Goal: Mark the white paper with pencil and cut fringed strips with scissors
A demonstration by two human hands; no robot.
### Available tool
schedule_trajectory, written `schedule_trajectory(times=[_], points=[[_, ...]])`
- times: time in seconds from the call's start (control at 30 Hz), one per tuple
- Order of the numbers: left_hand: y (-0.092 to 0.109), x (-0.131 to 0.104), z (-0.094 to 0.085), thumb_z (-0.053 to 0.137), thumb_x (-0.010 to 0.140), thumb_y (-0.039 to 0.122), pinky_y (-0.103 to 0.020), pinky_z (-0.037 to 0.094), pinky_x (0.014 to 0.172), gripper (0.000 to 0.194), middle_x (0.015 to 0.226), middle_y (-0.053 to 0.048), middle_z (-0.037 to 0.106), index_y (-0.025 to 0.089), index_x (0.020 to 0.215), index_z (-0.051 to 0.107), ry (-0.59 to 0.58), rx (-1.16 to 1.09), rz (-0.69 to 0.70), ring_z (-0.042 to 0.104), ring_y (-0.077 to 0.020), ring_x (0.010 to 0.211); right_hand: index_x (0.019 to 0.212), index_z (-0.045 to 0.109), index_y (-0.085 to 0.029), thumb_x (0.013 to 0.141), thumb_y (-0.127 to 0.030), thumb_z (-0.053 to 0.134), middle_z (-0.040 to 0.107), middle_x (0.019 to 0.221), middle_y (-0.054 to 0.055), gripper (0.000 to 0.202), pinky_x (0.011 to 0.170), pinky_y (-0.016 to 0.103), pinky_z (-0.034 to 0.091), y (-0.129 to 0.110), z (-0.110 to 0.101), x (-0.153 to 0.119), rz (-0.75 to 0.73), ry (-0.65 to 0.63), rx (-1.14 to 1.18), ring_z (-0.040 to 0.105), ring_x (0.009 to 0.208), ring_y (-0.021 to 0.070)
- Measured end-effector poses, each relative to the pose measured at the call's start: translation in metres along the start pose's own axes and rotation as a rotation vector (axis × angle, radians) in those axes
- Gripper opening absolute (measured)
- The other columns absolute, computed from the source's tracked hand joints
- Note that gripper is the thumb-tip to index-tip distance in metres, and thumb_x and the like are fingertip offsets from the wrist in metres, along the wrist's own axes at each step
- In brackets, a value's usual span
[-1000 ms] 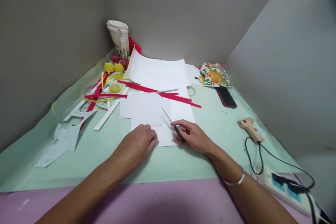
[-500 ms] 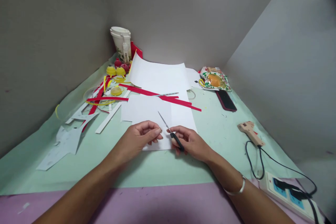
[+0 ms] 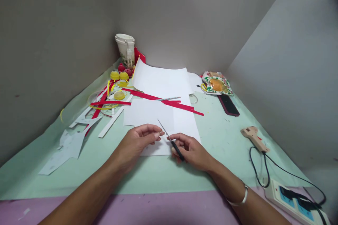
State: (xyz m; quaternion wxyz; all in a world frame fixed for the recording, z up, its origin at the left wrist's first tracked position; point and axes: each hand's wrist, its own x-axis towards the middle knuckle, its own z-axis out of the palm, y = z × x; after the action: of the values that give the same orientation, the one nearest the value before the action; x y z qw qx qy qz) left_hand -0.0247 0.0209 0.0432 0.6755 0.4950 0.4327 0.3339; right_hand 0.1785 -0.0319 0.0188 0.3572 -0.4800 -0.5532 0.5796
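Scissors [image 3: 177,150] with black handles are gripped in my right hand [image 3: 192,150], their thin blades pointing up and to the left. My left hand [image 3: 142,140] is closed in a pinch just left of the blades. Something tiny and pale seems to show at its fingertips, too small to name. Beneath both hands lies white paper [image 3: 158,110]. Red strips [image 3: 148,96] and a slim patterned stick, perhaps a pencil [image 3: 169,98], rest across the paper beyond my hands.
A curled white sheet [image 3: 163,79] and a cup [image 3: 124,47] stand at the back. Paper scraps [image 3: 71,142] and yellow caps [image 3: 119,95] lie left. On the right are a packet [image 3: 218,83], a phone [image 3: 228,104], a glue gun [image 3: 255,139] and a power strip [image 3: 287,200].
My left fingertips have come closer to the scissor blades. The whole view has shifted slightly, so everything on the table sits a little lower.
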Motion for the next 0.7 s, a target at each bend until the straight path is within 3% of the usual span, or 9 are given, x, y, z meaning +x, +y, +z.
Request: schedule_trajectory(times=[0.43,0.7], points=[[0.000,0.002,-0.003,0.075,0.068,0.031,-0.028,0.045,0.074,0.029,0.086,-0.003,0.071,0.020,0.093,0.065,0.171,0.028,0.067,0.065,-0.0191,0.084,0.114,0.056,-0.017,0.086,-0.035,0.059,0.054,0.068,-0.003,0.034,0.051,0.023,0.040,-0.002,0.003,-0.002,0.017,0.013,-0.023,0.051,0.054,0.0096],[-0.001,0.006,-0.007,0.075,0.069,0.028,-0.026,0.045,0.077,0.024,0.089,-0.004,0.073,0.018,0.090,0.067,0.203,-0.067,0.002,0.066,-0.0162,0.084,0.118,0.057,-0.021,0.086,-0.021,0.056,0.052,0.070,-0.004,0.033,0.055,0.023,0.039,0.014,0.006,-0.004,-0.063,0.040,-0.225,0.046,0.057,0.0091]])
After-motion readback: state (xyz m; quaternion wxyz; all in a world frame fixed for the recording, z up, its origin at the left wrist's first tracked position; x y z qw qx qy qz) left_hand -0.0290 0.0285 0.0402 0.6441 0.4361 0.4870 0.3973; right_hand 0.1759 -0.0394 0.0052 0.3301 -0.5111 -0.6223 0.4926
